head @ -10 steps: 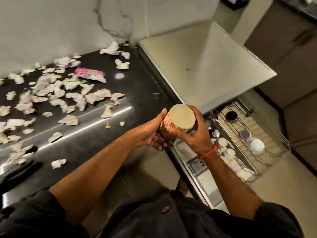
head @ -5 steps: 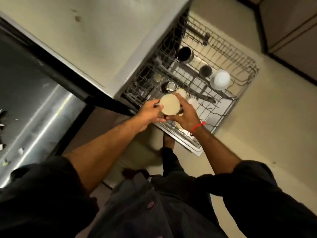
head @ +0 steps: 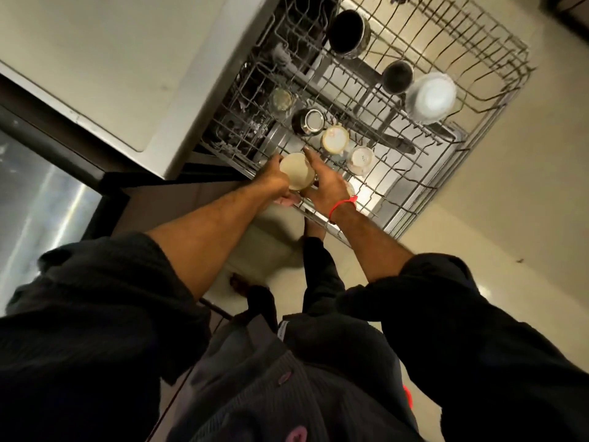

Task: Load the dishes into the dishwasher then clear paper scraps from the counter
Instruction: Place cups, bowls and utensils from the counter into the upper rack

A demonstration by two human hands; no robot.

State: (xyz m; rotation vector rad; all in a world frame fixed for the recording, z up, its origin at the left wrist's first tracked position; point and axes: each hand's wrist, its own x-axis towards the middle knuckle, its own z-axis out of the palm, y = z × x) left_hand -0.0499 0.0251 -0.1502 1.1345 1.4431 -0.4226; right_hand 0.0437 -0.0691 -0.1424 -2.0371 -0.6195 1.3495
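While both hands hold it from opposite sides, the cream cup (head: 295,171) sits upside down at the near-left corner of the pulled-out dishwasher rack (head: 497,100), its flat base facing up toward the camera and its long axis running down into the wires. The left hand (head: 272,178) curls round the cup at its 9 o'clock side; the right hand (head: 322,181), with a red thread (head: 342,204) at the wrist, wraps it from 3 o'clock, index finger stretched past the rim toward 12.

Other dishes already stand in the rack. At 1 o'clock from the cup, two small pale cups (head: 334,139) (head: 361,159) rest base-up, just beside a shiny steel tumbler (head: 308,121). A clear glass (head: 281,100) stands at 12 o'clock. Farther out toward 1 and 2 o'clock sit a large dark pot (head: 348,33), a smaller dark cup (head: 397,76) and a white bowl (head: 430,97), the last two touching.
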